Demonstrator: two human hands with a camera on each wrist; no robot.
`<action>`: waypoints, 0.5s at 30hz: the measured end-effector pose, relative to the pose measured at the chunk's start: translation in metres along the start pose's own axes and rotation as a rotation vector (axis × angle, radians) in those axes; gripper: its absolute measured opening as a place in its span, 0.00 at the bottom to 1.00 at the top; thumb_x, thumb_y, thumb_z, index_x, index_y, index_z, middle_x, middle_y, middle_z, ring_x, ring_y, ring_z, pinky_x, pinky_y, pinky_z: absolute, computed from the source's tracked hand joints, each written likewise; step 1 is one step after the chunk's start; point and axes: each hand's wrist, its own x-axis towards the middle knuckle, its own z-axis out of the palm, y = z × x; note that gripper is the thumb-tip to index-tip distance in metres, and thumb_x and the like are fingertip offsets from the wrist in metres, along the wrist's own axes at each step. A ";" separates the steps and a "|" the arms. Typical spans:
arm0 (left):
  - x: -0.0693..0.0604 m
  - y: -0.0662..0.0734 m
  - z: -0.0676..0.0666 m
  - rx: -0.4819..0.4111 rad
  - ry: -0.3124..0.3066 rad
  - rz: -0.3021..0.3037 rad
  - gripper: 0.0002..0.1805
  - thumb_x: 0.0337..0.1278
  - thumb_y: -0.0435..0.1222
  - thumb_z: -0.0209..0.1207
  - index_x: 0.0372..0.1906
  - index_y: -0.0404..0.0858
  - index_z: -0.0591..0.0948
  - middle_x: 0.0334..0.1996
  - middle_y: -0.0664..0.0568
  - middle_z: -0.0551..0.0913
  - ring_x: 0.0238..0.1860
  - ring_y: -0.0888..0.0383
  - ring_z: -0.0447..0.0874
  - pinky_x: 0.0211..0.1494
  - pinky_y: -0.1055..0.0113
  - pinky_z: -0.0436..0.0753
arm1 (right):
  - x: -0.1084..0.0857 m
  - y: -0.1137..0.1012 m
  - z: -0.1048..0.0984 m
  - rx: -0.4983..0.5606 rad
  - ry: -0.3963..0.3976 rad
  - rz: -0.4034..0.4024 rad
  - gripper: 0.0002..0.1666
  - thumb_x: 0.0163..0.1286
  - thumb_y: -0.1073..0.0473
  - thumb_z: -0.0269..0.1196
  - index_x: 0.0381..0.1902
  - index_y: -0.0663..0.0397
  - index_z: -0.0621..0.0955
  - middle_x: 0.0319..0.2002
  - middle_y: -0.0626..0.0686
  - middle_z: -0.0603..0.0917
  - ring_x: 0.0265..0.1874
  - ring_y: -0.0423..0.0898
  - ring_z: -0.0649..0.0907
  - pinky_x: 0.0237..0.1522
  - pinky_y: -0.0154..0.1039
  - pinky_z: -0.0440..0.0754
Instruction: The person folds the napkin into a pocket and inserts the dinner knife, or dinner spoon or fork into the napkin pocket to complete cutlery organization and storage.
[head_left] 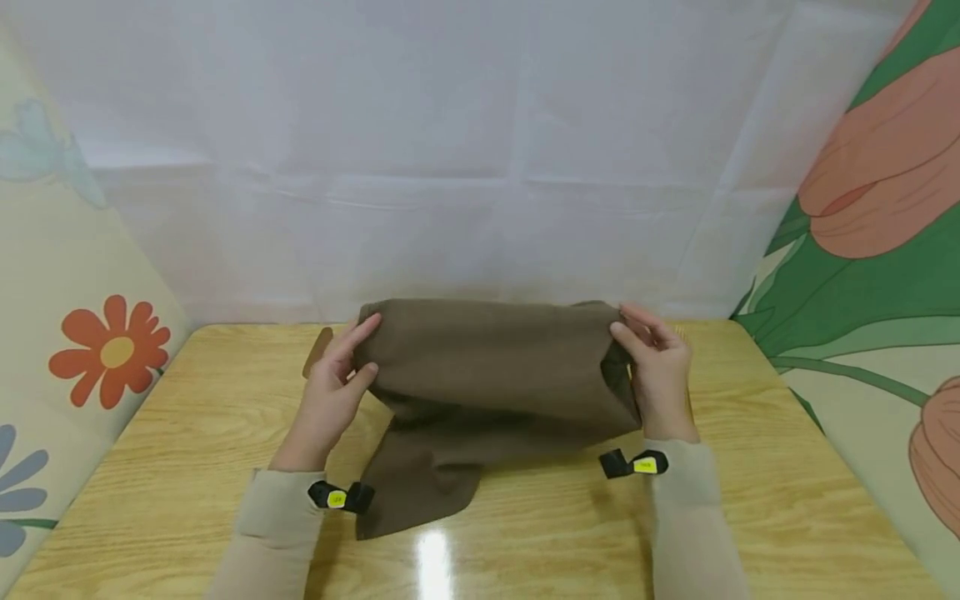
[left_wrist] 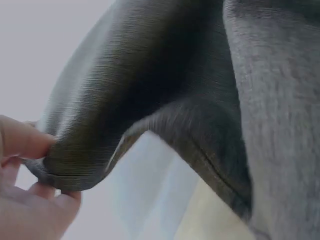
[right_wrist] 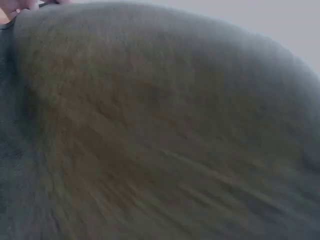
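Fingers [head_left: 367,325] of your left hand [head_left: 327,404] are pinching the left edge of the brown cloth [head_left: 495,354], and those of your right hand [head_left: 663,371] are pinching its upper right corner, thumb in front. You are holding the cloth spread between both hands above the wood-grain desk [head_left: 757,467], with the white sheet [head_left: 480,125] hanging behind. Its lower left flap is drooping toward you; I cannot tell whether that flap is touching the desk.
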 end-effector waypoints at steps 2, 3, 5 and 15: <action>0.000 0.003 -0.002 0.022 0.074 0.044 0.34 0.68 0.17 0.48 0.77 0.39 0.66 0.79 0.42 0.53 0.77 0.44 0.54 0.59 0.81 0.71 | 0.002 -0.003 -0.003 0.087 -0.010 -0.109 0.20 0.61 0.85 0.63 0.36 0.60 0.91 0.39 0.51 0.89 0.38 0.41 0.87 0.42 0.30 0.85; 0.000 0.005 -0.004 0.016 0.115 0.051 0.35 0.67 0.17 0.48 0.77 0.39 0.66 0.79 0.43 0.54 0.77 0.46 0.53 0.59 0.81 0.71 | 0.004 -0.004 -0.006 0.112 -0.006 -0.150 0.19 0.61 0.86 0.62 0.36 0.62 0.91 0.38 0.52 0.89 0.39 0.41 0.87 0.42 0.30 0.84; 0.001 0.007 -0.011 -0.020 0.186 0.050 0.36 0.66 0.16 0.47 0.77 0.40 0.66 0.79 0.46 0.53 0.78 0.50 0.51 0.61 0.81 0.70 | 0.008 -0.007 -0.014 0.077 0.033 -0.185 0.17 0.61 0.85 0.62 0.37 0.65 0.90 0.37 0.52 0.89 0.38 0.41 0.87 0.42 0.30 0.84; 0.002 -0.006 -0.024 0.206 0.083 -0.120 0.43 0.63 0.17 0.47 0.81 0.41 0.55 0.80 0.40 0.46 0.78 0.42 0.47 0.69 0.58 0.65 | 0.015 -0.016 -0.063 -1.152 -0.455 0.371 0.19 0.75 0.71 0.53 0.60 0.66 0.81 0.62 0.67 0.78 0.60 0.64 0.78 0.56 0.54 0.79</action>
